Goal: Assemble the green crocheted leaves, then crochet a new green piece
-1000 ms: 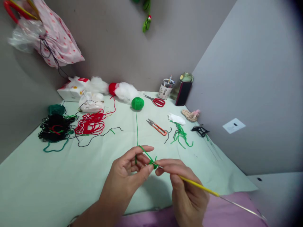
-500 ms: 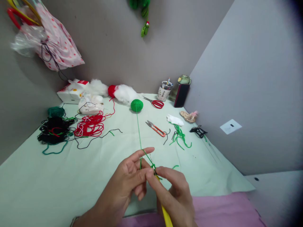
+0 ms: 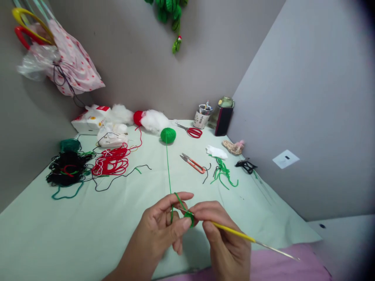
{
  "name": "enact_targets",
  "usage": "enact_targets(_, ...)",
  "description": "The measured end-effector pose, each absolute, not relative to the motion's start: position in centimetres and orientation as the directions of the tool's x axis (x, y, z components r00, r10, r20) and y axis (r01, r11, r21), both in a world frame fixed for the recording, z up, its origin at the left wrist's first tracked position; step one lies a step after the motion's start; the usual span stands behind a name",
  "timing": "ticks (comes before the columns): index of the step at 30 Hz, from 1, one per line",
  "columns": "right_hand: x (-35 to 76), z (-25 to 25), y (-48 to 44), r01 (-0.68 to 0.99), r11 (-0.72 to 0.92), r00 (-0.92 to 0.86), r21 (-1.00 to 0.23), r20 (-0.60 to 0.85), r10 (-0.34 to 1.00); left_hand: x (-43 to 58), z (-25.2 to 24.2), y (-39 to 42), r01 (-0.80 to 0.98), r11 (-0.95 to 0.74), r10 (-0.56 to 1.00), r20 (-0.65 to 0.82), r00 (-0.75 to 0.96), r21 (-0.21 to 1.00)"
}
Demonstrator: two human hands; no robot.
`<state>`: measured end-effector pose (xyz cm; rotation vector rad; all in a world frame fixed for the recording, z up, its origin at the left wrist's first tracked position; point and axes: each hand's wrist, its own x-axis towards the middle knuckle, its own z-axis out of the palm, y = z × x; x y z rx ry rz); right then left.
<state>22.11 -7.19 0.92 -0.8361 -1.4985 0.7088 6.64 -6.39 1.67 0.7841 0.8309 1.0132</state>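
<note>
Swung round since half a second ago, the crochet hook (image 3: pixel 231 231) now points its yellow handle toward the lower right of the frame instead of down at the bottom edge. Its thin metal end shows over the pink cloth (image 3: pixel 281 267).

At lower centre, the right hand (image 3: pixel 227 242) is closed on the hook, pinching it near the front between thumb and fingers. The hook's tip is hidden where both hands meet. The left hand (image 3: pixel 162 232) is closed too, thumb and a finger pinching the small green crochet piece (image 3: pixel 189 216), which is too small to read stitch by stitch. Its forefinger is raised, with the yarn strand (image 3: pixel 168 168) running over it. That strand runs straight up the pale green tabletop (image 3: pixel 43 234) to the ball of green yarn (image 3: pixel 168 135) at centre. Both forearms are cut off by the bottom edge.

Right of the strand lie orange snips (image 3: pixel 193 163) and green yarn scraps (image 3: pixel 224 172). Red scissors (image 3: pixel 191 131) lie beside the ball. At left sit a red yarn tangle (image 3: pixel 111 164) and a black yarn tangle (image 3: pixel 66 168). What stands in the cup (image 3: pixel 202 116) by the back wall is too small to make out. A green hanging piece (image 3: pixel 170 8) is cut off by the top edge, as are the handles of the pink bag (image 3: pixel 72 64) at upper left.
</note>
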Motion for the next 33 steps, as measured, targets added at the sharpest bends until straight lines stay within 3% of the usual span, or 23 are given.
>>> enact_targets(5, 22.2, 1.0, -7.4, 0.100, 0.581, -0.040, -0.808, 0.580, 0.813, 6.6, 2.2, -6.0, -0.443, 0.370, 0.909, -0.219, 0.355, 0.817)
enact_targets(9, 22.2, 1.1, -7.0, -0.056, 0.524, -0.015, -0.850, 0.526, 0.851, 6.3, 2.6, -5.9, -0.511, 0.454, 0.868, -0.235, 0.437, 0.730)
enact_targets(15, 22.1, 1.5, -6.3, -0.388, 0.236, 0.029, -0.891, 0.244, 0.969, 5.8, 2.8, -6.0, -0.588, 0.543, 0.823, -0.239, 0.515, 0.599)
enact_targets(18, 21.8, 1.4, -6.2, -0.444, 0.180, 0.015, -0.878, 0.194, 0.981, 6.1, 2.4, -6.0, -0.598, 0.506, 0.841, -0.201, 0.502, 0.622)
enact_targets(23, 21.4, 0.7, -6.4, -0.227, 0.381, 0.007, -0.896, 0.390, 0.921, 6.3, 1.9, -6.2, -0.458, 0.345, 0.916, -0.186, 0.357, 0.819)
enact_targets(26, 21.4, 0.5, -6.7, -0.111, 0.452, 0.025, -0.885, 0.452, 0.892, 6.2, 2.1, -6.4, -0.380, 0.292, 0.948, -0.213, 0.237, 0.878)
enact_targets(30, 21.5, 0.3, -7.5, 0.221, 0.569, 0.016, -0.792, 0.586, 0.810, 6.7, 2.2, -6.4, -0.414, 0.290, 0.954, -0.227, 0.196, 0.863)
enact_targets(33, 21.6, 0.0, -8.0, 0.405, 0.615, -0.020, -0.676, 0.666, 0.746, 7.0, 2.0, -6.3, -0.532, 0.392, 0.918, -0.281, 0.280, 0.751)
